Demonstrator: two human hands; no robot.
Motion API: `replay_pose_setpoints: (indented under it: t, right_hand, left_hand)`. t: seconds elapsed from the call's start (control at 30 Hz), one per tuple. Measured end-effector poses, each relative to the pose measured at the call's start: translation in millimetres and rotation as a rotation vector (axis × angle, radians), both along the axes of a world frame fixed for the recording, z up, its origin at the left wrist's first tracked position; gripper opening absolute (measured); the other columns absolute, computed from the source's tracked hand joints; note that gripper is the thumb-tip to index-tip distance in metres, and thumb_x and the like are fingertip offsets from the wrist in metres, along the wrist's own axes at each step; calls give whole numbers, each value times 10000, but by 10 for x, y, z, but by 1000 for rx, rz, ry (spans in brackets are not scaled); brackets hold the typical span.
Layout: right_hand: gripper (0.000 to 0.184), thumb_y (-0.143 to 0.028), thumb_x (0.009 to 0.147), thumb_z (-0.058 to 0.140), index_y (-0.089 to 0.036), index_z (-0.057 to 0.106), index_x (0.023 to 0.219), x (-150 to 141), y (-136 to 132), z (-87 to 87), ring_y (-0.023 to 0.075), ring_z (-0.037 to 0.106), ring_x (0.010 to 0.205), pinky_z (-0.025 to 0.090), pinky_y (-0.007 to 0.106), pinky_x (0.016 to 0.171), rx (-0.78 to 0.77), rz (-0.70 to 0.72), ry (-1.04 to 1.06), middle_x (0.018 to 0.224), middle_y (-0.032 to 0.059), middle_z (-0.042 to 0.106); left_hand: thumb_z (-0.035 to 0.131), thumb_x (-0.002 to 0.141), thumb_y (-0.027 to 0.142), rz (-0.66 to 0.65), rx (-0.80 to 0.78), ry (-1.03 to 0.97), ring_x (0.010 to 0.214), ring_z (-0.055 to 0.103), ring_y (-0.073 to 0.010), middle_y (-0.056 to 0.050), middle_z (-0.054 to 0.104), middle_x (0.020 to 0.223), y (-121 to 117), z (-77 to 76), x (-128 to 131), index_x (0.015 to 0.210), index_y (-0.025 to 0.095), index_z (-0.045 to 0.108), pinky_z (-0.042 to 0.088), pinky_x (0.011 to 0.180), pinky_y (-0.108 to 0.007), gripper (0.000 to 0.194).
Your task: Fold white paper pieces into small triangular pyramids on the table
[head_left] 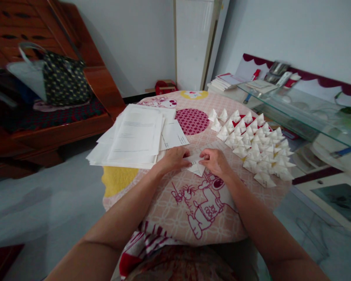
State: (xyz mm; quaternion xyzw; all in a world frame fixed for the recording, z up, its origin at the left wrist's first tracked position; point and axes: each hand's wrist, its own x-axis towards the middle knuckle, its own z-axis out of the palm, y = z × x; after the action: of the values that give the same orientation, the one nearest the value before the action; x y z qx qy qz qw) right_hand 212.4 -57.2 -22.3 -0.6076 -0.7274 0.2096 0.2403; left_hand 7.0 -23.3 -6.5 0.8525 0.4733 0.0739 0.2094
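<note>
Between my two hands lies a partly folded piece of white paper, its lower edge coming to a point on the patterned tablecloth. My left hand pinches the paper's left side with bent fingers. At the right corner, my right hand grips it between thumb and fingers. To the left is a spread stack of printed white sheets. On the right stand many small folded paper boats, grouped in rough rows.
The round table's tablecloth is pink with cartoon figures. A glass shelf unit borders the table on the right, with papers and a metal pot. At the left, a wooden bench carries a dark patterned bag.
</note>
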Motion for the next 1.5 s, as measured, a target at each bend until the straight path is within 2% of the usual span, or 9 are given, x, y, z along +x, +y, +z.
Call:
replay_pose_setpoints:
  t: [0.13,0.3,0.4,0.5,0.77,0.87,1.03,1.2,1.5]
  right_hand:
    - [185,-171,708,766,-199,747,890,99,8,23,159,630,648,474,274,656,76,-98,73,706,2,704]
    - [377,-292,672,795,-158,744,1021,241,49,38,199,677,755,541,329,721,158,-213,380,897,76,752]
    - [414,-365,635,811,-167,748,993,252,49,44,206,687,775,553,328,714,52,-145,616,885,62,756]
    - [323,-414,628,812,-164,737,818,232,22,47,183,656,675,520,294,627,-110,-75,738,760,31,726]
    - [334,-467,675,769,-163,644,616,259,-37,138,89,383,492,265,229,466,-175,33,515,519,-56,453]
    - [347,-457,685,744,-175,580,567,210,-44,186,86,331,498,227,241,467,-140,74,446,511,-55,393]
    - [311,-418,709,695,-179,552,572,82,-49,195,90,331,526,223,247,481,-55,102,410,537,-46,386]
    - [269,-405,703,675,-175,587,597,15,-74,210,90,328,515,232,246,475,-67,92,425,524,-49,392]
    - [254,-386,666,763,-153,663,657,222,-38,161,119,472,537,343,246,495,-149,-26,609,585,-9,577]
  left_hand:
    - [663,779,280,50,-64,-116,670,586,-138,-4,683,707,-40,-2,-1,812,162,711,379,610,-242,131]
    - [676,779,209,123,-51,-368,750,619,-135,-6,717,790,-80,52,-22,867,135,727,444,701,-238,125]
    - [667,803,200,91,-34,-455,820,653,-146,-10,754,883,-96,74,-30,953,152,753,475,755,-243,180]
    - [654,825,213,41,-29,-501,853,671,-155,-16,773,932,-112,68,-31,993,173,771,491,772,-249,209]
    - [655,789,220,1,-43,-520,699,615,-122,-4,738,779,-127,64,-10,856,157,778,437,657,-221,154]
    - [642,775,231,-2,-53,-513,604,537,-96,17,662,661,-125,67,13,782,147,758,373,588,-214,143]
    - [603,760,251,16,-61,-491,552,441,-81,41,515,557,-133,83,63,670,140,693,282,538,-223,169]
    - [597,716,253,54,-70,-465,555,431,-86,41,499,555,-141,98,89,661,141,671,265,534,-230,145]
    - [578,693,242,46,-131,-510,536,423,-82,42,512,540,-67,75,-84,698,131,703,292,521,-218,168]
